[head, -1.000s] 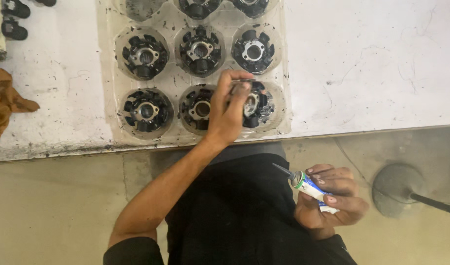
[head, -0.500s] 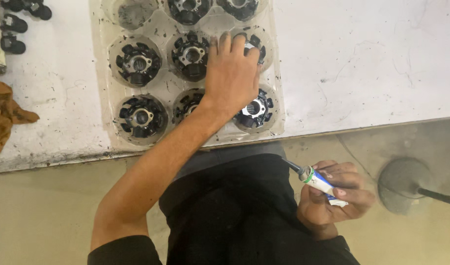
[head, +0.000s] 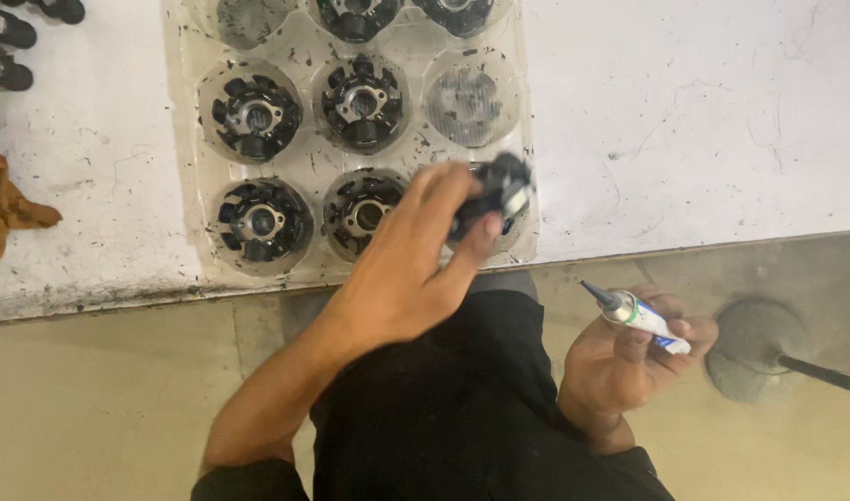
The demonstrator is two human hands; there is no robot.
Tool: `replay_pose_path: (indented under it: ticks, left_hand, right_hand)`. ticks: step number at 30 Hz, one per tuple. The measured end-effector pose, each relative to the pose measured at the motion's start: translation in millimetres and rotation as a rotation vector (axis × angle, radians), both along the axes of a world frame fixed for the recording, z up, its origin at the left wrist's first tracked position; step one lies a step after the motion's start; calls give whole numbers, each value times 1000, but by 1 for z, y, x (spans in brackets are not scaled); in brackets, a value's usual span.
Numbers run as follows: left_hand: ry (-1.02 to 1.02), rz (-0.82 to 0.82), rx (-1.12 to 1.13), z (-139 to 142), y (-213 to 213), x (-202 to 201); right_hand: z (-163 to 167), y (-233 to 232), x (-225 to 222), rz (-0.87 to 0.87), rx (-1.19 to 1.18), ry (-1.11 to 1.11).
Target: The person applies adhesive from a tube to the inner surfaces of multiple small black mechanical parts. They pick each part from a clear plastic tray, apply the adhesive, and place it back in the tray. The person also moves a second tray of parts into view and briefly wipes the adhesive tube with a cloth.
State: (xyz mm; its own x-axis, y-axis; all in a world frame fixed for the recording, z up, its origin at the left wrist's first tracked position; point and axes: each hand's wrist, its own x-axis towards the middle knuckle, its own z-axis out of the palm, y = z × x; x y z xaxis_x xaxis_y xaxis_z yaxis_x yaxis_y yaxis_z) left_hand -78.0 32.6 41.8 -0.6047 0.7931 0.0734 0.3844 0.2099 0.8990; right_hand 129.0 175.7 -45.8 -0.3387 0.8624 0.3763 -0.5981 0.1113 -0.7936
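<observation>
Black clothing fills the near foreground, below both arms.

Right hand point(head: 629, 357): low at the right, off the surface, fingers curled around a small white tube point(head: 643, 317) with a green band and a grey pointed nozzle aimed up and left.

Left hand point(head: 406, 264): reaching over the front edge of the surface, fingertips pinching a black round part point(head: 499, 190) with a metal centre; the part is blurred and sits above the tray's front right pocket.

Clear plastic tray point(head: 188, 167): on the white surface point(head: 685, 121), with round pockets in rows. Four similar black finned parts point(head: 258, 220) fill pockets to the left; one middle-row pocket point(head: 470, 97) at the right is vacant.

Brown rag point(head: 3, 213): at the left edge of the surface.

Small black pieces point(head: 12, 46): far left corner.
</observation>
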Motion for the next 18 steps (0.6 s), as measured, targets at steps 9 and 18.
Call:
replay_pose_path:
  ticks: [9,18]
  left_hand:
    - [9,67,451,-8,-49,50]
    - [-1140,40,1265,-56,-28,37]
  right_hand:
    - [1,-33,-18,474,-501,39]
    - [-3,-61,-25,717,-407,59]
